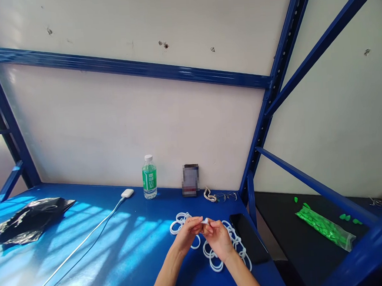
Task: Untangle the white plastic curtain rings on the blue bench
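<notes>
From my remote post I see a small white piece pinched in the fingertips of the left hand and right hand, over the blue table. White loops lie on both sides; beside the right-hand ones, a black phone; farther back, glasses and a bottle.

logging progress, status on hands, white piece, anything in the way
Left hand and right hand close together. Small white piece pinched between them. White loops beside both hands; black phone to the right, nothing blocking.
</notes>
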### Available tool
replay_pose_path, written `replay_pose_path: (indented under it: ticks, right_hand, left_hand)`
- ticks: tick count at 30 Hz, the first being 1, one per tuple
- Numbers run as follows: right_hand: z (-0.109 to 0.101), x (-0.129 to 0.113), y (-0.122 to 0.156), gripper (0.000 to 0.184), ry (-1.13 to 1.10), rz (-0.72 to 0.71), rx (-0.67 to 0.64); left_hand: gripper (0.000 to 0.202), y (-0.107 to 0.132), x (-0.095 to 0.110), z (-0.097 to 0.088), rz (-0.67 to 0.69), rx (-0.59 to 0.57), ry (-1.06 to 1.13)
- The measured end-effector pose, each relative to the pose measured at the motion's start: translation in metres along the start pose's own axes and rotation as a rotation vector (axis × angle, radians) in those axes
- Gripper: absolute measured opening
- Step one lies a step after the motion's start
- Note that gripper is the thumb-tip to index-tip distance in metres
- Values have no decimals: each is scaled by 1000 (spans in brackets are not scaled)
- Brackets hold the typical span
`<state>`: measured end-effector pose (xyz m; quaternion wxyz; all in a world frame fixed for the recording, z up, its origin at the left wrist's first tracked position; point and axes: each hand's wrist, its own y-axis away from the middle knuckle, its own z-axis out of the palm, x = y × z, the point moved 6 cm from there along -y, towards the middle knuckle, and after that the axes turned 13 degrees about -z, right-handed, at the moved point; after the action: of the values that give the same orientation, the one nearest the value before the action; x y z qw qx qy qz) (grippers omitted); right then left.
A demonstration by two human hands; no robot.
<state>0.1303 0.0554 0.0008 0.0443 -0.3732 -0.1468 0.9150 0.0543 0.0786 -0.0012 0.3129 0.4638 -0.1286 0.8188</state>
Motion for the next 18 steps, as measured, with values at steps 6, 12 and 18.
replay_pose_path:
  ticks: [6,12,18]
  right_hand:
    - [1,-1,1,25,37,-17,-31]
    - [15,-42,6,30,640,-271,98]
    - [93,-69,69,40,362,-155,-155]
  left_hand:
    - [55,0,6,-2,32,71,77]
    - [47,25,40,-44,370,650,-469]
    - [31,41,42,-58,500,974,-1346]
